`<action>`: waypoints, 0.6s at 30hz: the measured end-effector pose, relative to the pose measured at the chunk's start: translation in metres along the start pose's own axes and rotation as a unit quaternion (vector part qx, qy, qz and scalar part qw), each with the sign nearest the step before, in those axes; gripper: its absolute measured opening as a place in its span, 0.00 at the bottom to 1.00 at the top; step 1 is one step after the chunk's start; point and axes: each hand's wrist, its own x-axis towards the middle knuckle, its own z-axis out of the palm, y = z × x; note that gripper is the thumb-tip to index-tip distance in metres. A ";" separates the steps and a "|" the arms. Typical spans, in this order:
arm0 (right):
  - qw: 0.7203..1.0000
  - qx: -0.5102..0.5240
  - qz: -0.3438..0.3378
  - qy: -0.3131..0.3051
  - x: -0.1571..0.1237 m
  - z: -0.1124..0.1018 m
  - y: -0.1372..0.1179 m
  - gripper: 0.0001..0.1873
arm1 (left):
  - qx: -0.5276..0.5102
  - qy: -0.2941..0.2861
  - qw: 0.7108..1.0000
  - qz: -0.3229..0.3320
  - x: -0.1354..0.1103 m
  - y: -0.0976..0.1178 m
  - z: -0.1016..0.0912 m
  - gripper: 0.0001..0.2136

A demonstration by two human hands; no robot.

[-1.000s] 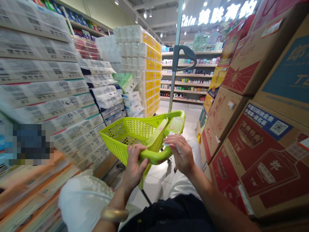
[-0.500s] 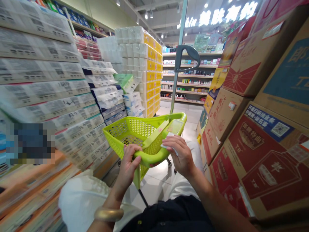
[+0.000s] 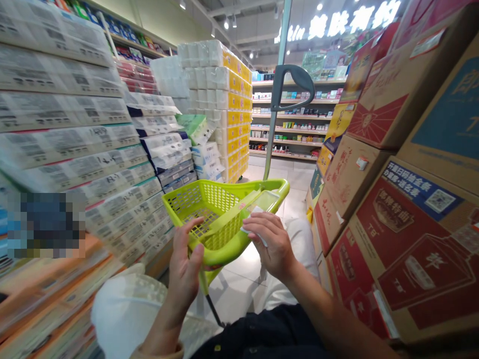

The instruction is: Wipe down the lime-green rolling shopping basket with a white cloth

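Note:
A lime-green plastic shopping basket (image 3: 224, 205) with slotted walls sits low in front of me, between my knees. My left hand (image 3: 185, 257) is at its near left corner, thumb and fingers spread apart around the rim without closing on it. In my right hand (image 3: 271, 242) is a thin white cloth (image 3: 258, 213), cloth or tissue I cannot tell, pressed against the basket's right rim. A clear panel (image 3: 262, 201) lies in the basket's top at the right. Beyond the basket rises a metal pole (image 3: 270, 144) with a grey loop handle (image 3: 279, 89).
Stacked printed cartons (image 3: 407, 239) stand close on my right. Wrapped paper packs (image 3: 86, 144) form a tall pile on my left, and yellow-and-white packs (image 3: 224, 109) stand farther ahead. Stocked shelves (image 3: 292, 117) line the back beyond a tiled floor.
My left hand has let go of the rim, moving left and spreading its fingers. The basket has turned slightly. My right hand has slid a little left with the white cloth.

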 end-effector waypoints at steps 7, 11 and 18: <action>0.996 -0.028 0.087 -0.002 0.022 -0.002 0.040 0.12 | 0.233 -0.086 0.960 0.127 0.012 0.070 -0.004 0.21; 0.990 -0.005 0.136 -0.033 0.036 0.005 0.050 0.14 | 0.324 -0.134 0.928 0.126 0.014 0.063 0.012 0.18; 0.983 0.034 0.063 -0.170 0.053 0.025 0.028 0.11 | 0.321 -0.073 0.923 0.201 0.018 0.044 0.021 0.14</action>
